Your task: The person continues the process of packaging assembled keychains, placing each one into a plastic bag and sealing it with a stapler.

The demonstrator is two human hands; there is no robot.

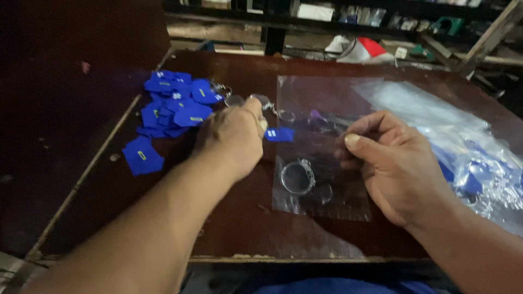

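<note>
My left hand [235, 136] hovers over the dark wooden table [229, 228], fingers closed on a small blue tag [279, 134] that sticks out to the right of it. My right hand [395, 166] rests on a flat clear plastic bag [321, 163], thumb and fingers pinching its upper part. Inside the bag lies a clear round keyring piece [297, 177] with a metal ring. A heap of several blue tags [171, 106] lies left of my left hand, with clear round pieces [261, 99] at its right edge.
A crumpled pile of clear plastic bags [463, 147] with blue items inside lies at the right. One blue tag [143, 156] sits apart near the left table edge. Dark shelving [338, 16] with clutter runs behind the table.
</note>
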